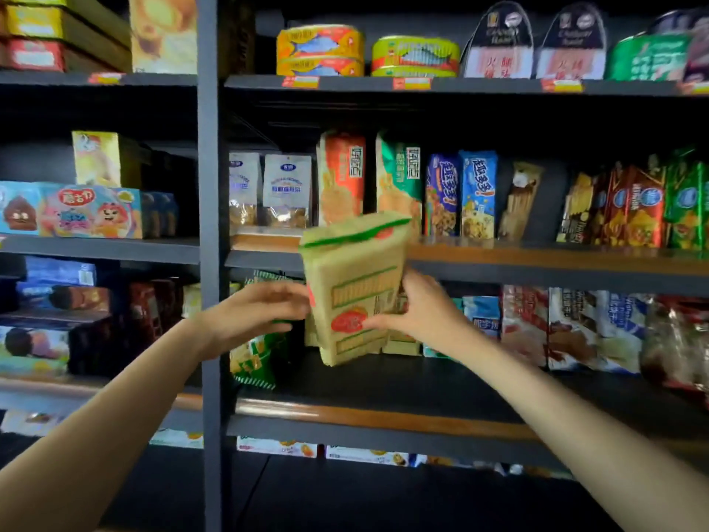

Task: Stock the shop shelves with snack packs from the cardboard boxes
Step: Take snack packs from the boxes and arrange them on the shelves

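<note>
- Head view shows a tan-and-green snack pack [355, 289] held upright, tilted slightly, between both hands in front of the shelving.
- Left hand [255, 314] touches the pack's left edge with its fingertips; blur hides whether the fingers curl round it, so I cannot tell if this is a real hold or only a steadying touch.
- Right hand [416, 309] grips the opposite edge, thumb across the printed face and fingers behind.
- Below the grip lies the dark lower shelf [403, 382], bare toward its front; the pack's bottom corner hangs just above it.
- Behind the held pack, similar tan packs [399, 345] stand at the back of that shelf, and a green bag [255, 362] leans under the left hand.
- Above the grip, the middle shelf's edge [537, 259] passes close behind the pack's top.
- Risk, as I judge it: lifting or pushing in carelessly could catch the top on that edge, and a loose left-side hold could let the pack twist.
- Setting it down crooked could topple the leaning green bag or the packs behind.
</note>
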Motion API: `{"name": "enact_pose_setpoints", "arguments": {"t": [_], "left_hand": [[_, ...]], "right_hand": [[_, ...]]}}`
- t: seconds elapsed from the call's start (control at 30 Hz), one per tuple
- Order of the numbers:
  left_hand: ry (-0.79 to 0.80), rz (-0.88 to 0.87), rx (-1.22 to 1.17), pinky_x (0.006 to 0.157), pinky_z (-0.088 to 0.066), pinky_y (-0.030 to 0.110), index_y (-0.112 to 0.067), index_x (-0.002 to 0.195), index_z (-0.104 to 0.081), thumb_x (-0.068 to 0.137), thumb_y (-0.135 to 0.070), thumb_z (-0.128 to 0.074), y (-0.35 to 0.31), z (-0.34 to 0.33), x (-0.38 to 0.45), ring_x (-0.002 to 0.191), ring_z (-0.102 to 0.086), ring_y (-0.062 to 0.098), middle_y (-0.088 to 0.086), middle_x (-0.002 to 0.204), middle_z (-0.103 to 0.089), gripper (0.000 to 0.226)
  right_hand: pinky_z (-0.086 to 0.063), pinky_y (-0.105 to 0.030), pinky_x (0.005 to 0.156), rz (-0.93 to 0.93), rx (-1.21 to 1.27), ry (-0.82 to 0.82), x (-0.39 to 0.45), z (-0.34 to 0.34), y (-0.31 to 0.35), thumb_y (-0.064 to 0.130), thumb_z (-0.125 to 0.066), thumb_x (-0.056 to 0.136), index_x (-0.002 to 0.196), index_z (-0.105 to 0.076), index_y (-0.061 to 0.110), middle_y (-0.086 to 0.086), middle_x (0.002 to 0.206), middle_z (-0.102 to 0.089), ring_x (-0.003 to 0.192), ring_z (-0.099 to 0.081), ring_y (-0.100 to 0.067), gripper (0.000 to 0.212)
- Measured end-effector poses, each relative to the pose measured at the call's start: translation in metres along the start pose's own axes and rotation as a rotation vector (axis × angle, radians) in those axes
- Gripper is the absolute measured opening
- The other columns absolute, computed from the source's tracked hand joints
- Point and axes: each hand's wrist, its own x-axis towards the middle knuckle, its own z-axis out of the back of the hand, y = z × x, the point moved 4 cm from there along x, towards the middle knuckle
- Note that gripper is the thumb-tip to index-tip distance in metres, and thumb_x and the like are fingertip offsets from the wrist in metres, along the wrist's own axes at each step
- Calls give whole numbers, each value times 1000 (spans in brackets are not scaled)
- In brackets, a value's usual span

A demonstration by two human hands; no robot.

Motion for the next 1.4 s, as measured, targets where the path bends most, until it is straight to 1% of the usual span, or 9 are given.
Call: {"name": "enact_pose_setpoints", "arguments": {"t": [0.1,0.2,0.4,0.57,0.8,1.03,1.13,1.23,1.4], "left_hand": [[-15,104,71,93,-47,32,-16,108,-63,45,-45,-81,38,-6,12,102,-62,12,-4,103,-71,71],[-9,158,161,94,-46,34,-17,111,-61,83,-25,-67,61,-19,33,106,-59,14,0,111,-66,30],[-1,154,291,57,-41,3,0,114,-58,89,-1,-55,98,-76,100,81,-51,3,1,101,-57,25],[20,174,380,90,-42,24,-8,123,-56,87,-9,-57,128,-118,164,113,-52,19,6,121,-57,36],[48,278,402,100,-43,41,-15,138,-37,82,-14,-64,161,-135,212,117,-52,27,11,135,-48,63],[89,320,542,98,-42,32,-14,142,-32,84,-15,-61,176,-146,209,119,-50,24,9,135,-48,65],[-34,258,590,94,-40,28,-13,136,-41,86,-15,-59,167,-137,186,121,-48,24,9,134,-49,54],[-290,137,502,90,-40,24,-11,127,-51,85,-10,-57,156,-117,147,115,-52,22,9,126,-54,42],[-573,-24,454,82,-48,28,-6,108,-59,81,-5,-51,150,-69,32,91,-58,14,3,102,-57,29]], "right_hand": [[-26,-12,94,-18,-106,80,-14,-37,-36,31,-72,80,139,-37,15,-1,139,-47,128,-39,-15,70],[-24,-15,103,-86,-110,70,-17,-61,-80,31,-71,81,142,-33,12,-3,142,-45,132,-39,-15,75],[-44,-31,94,-319,-23,19,5,-82,-165,31,-76,76,132,-43,13,-6,127,-58,120,-53,-21,68],[-48,-29,78,-458,33,22,50,-83,-214,30,-79,73,122,-50,15,0,118,-63,106,-60,-19,59],[-54,-41,84,-646,109,-30,82,-96,-277,30,-79,73,114,-57,12,-6,115,-65,100,-63,-23,50],[-51,-45,89,-637,97,-14,85,-95,-287,26,-73,79,118,-49,10,-8,124,-60,112,-58,-27,49],[-40,-38,96,-625,-18,-198,70,-84,-266,30,-68,84,133,-36,5,-15,136,-44,126,-43,-30,63],[-41,-32,91,-451,-37,-405,49,-84,-214,19,-61,88,123,-44,5,-13,130,-44,122,-45,-27,41],[-35,-31,95,-178,-34,-279,33,-126,-115,8,-57,86,123,-47,3,-16,126,-44,118,-44,-30,39]]}}
